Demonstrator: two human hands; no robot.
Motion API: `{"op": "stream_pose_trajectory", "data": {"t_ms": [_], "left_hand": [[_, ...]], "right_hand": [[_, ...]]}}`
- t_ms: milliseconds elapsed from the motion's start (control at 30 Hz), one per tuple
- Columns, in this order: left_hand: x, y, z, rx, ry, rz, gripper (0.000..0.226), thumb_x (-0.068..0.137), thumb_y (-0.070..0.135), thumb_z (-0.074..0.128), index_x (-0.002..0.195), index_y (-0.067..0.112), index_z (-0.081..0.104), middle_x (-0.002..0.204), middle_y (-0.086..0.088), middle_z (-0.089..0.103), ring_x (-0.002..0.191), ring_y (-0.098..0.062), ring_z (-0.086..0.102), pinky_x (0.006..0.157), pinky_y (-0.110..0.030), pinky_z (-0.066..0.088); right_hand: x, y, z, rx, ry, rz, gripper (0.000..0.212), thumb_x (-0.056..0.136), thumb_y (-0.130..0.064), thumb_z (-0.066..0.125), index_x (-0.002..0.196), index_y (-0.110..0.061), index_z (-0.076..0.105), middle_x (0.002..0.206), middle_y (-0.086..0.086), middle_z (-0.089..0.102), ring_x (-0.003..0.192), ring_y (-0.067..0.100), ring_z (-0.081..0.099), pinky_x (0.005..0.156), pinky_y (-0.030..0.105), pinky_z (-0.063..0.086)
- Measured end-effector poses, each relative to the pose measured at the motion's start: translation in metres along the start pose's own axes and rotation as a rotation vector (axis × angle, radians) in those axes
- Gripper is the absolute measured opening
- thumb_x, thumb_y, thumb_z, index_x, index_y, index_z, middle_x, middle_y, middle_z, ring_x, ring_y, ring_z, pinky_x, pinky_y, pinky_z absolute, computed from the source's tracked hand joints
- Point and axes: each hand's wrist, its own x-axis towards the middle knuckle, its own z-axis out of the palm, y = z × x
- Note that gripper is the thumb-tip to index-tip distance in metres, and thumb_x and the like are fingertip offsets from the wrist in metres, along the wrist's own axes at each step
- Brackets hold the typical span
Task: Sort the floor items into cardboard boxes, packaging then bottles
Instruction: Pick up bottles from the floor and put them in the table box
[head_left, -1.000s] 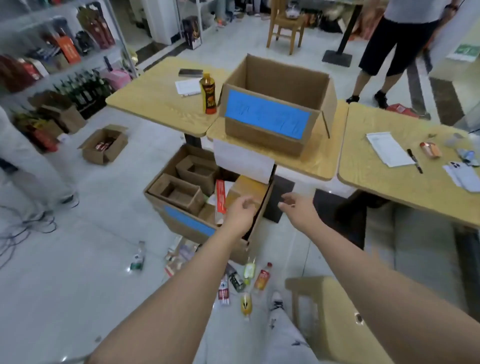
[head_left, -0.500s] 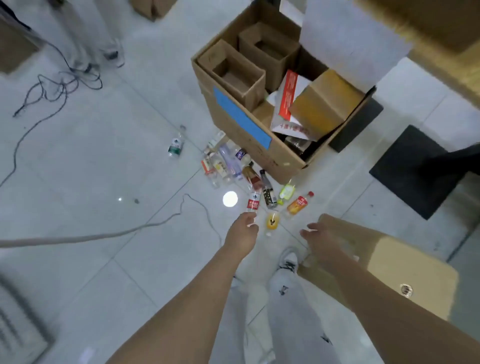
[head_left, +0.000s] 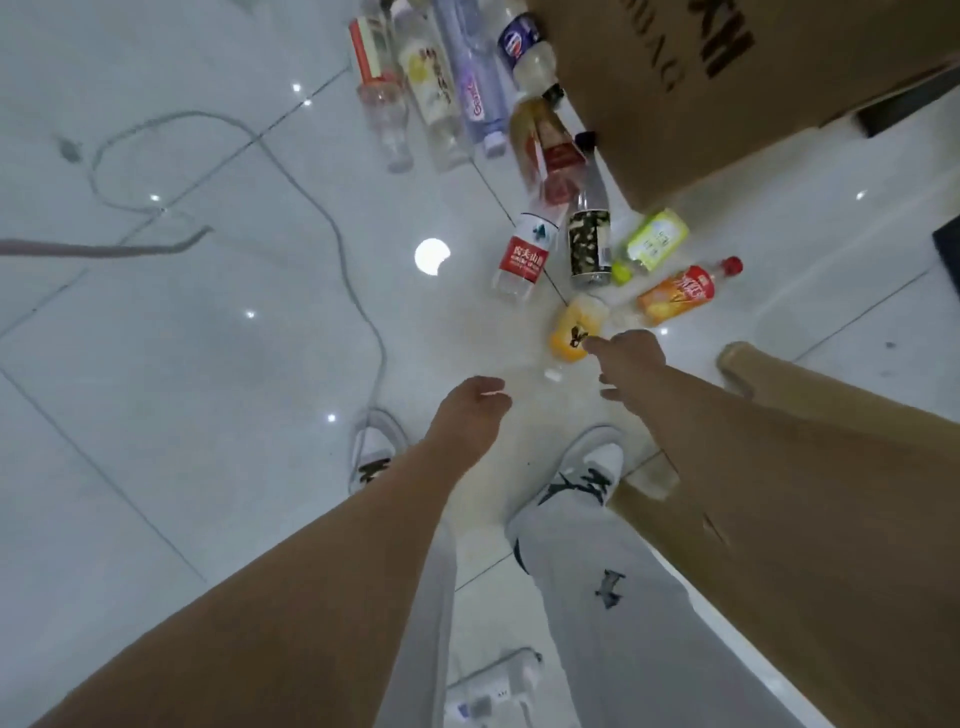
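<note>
Right hand reaches, fingers loose, beside the yellow bottle; left hand hangs empty. The bottle is likely light, slippery plastic; grasp its middle.

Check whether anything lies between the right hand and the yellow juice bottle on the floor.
Nothing visible does. The right hand reaches open, fingertips at the yellow juice bottle; the other bottles lie beyond it, nearer the cardboard box.
</note>
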Motion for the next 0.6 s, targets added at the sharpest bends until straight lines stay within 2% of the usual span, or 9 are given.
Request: {"op": "stream_pose_trajectory", "data": {"t_ms": [67,167,267,333,467,533,600], "left_hand": [[0.038,-0.011,0.005,0.015,0.020,0.007,0.033,0.086,0.022,0.061,0.118,0.018,0.063,0.108,-0.006,0.065,0.095,-0.026,0.061,0.078,-0.032,0.046],[0.079,-0.022,0.011,0.008,0.022,0.048,0.027,0.091,0.017,0.056,0.116,0.021,0.066,0.110,-0.005,0.068,0.093,-0.024,0.063,0.094,-0.038,0.049],[0.099,-0.033,0.009,-0.007,0.017,0.052,0.023,0.091,0.017,0.055,0.110,0.023,0.066,0.112,-0.007,0.069,0.096,-0.025,0.063,0.100,-0.041,0.048],[0.104,-0.038,0.005,0.011,0.026,0.059,0.023,0.090,0.018,0.055,0.108,0.025,0.066,0.115,-0.005,0.068,0.102,-0.025,0.063,0.102,-0.041,0.047],[0.097,-0.045,-0.001,0.032,0.011,0.039,0.028,0.083,0.026,0.055,0.109,0.027,0.066,0.117,-0.003,0.068,0.108,-0.027,0.062,0.103,-0.042,0.046],[0.089,-0.046,-0.002,0.014,0.014,0.030,0.033,0.074,0.032,0.053,0.104,0.028,0.065,0.117,-0.005,0.068,0.109,-0.028,0.062,0.103,-0.044,0.045],[0.076,-0.043,-0.003,0.023,0.009,0.014,0.032,0.078,0.030,0.056,0.108,0.026,0.065,0.119,-0.004,0.067,0.110,-0.027,0.061,0.103,-0.044,0.045]], "right_hand": [[0.037,-0.002,0.025,-0.016,0.042,-0.004,0.040,0.082,-0.035,0.070,0.101,-0.001,0.061,0.087,0.016,0.062,0.086,0.037,0.065,0.085,0.054,0.056],[0.082,-0.002,0.053,-0.037,0.101,0.007,0.051,0.079,-0.041,0.069,0.110,-0.001,0.064,0.104,0.013,0.068,0.096,0.035,0.066,0.087,0.048,0.056],[0.108,0.003,0.070,-0.001,0.130,0.039,0.069,0.072,-0.047,0.072,0.123,-0.002,0.057,0.115,0.013,0.067,0.100,0.034,0.066,0.087,0.045,0.056],[0.115,0.006,0.078,0.050,0.141,0.048,0.069,0.071,-0.043,0.074,0.124,-0.002,0.055,0.111,0.011,0.065,0.096,0.032,0.066,0.085,0.043,0.057],[0.108,0.013,0.082,0.134,0.147,0.085,0.047,0.077,-0.034,0.074,0.110,-0.006,0.056,0.099,0.010,0.059,0.094,0.034,0.065,0.087,0.045,0.056],[0.094,0.017,0.080,0.175,0.115,0.108,0.037,0.079,-0.031,0.074,0.101,-0.011,0.052,0.088,0.008,0.055,0.083,0.032,0.062,0.087,0.047,0.057],[0.072,0.020,0.075,0.197,0.073,0.129,0.038,0.081,-0.028,0.074,0.103,-0.012,0.048,0.084,0.008,0.051,0.068,0.027,0.055,0.085,0.050,0.057]]}}
